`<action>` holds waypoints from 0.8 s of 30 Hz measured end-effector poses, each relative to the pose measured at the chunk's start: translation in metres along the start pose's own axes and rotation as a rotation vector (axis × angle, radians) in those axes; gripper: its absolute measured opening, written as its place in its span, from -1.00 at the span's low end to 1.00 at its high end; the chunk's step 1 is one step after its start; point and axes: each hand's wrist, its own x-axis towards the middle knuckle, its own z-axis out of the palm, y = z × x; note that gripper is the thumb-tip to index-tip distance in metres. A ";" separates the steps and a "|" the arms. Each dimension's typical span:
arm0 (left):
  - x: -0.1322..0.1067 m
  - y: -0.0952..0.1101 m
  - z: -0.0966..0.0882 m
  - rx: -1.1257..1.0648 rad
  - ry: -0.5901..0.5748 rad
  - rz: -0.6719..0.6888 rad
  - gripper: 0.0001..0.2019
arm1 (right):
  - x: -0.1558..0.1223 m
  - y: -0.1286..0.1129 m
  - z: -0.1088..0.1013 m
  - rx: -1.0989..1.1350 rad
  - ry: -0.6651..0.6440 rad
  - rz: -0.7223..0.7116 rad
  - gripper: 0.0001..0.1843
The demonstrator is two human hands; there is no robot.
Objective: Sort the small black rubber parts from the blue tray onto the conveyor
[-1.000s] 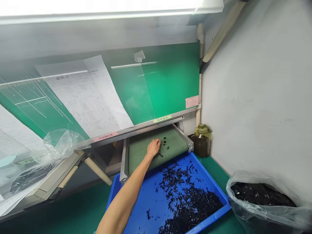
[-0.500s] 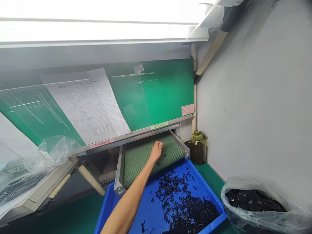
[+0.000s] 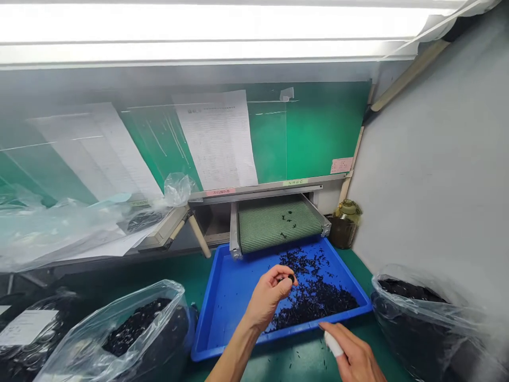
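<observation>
My left hand (image 3: 267,297) is above the blue tray (image 3: 234,297), thumb and fingers closed on a small round black part (image 3: 291,278). Most of that part is covered by the fingers. At the tray's front right edge is my right hand (image 3: 352,350), fingers stretched forward, with a white wrap (image 3: 333,344) on one digit. A dark spot shows at its foremost fingertip, too small to identify. Loose black bits (image 3: 318,300) are scattered and heaped in the tray's right half. Behind it, the green conveyor belt (image 3: 266,223) carries several small black pieces.
Open plastic bags of black parts stand left (image 3: 159,323) and right (image 3: 413,307) of the tray. A lidded bottle (image 3: 345,225) stands by the wall. A green panel (image 3: 318,143) with papers hangs behind, under a bright lamp (image 3: 214,24). Black bits lie on the green table (image 3: 294,361).
My left hand has drawn back from the belt to above the tray and now holds a round black part. My right hand has come into view. The view has shifted left and down.
</observation>
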 end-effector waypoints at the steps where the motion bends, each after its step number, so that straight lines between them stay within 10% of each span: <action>1: -0.009 0.002 0.000 0.000 -0.002 0.001 -0.71 | 0.006 -0.006 -0.007 -0.023 0.035 -0.043 -0.45; 8: -0.058 0.012 -0.005 0.001 -0.060 -0.015 -0.76 | 0.030 -0.066 -0.044 -0.056 0.134 -0.114 -0.61; 24: -0.092 0.005 -0.005 -0.034 -0.001 -0.121 -0.66 | 0.033 -0.128 -0.043 -0.214 0.074 -0.345 -0.56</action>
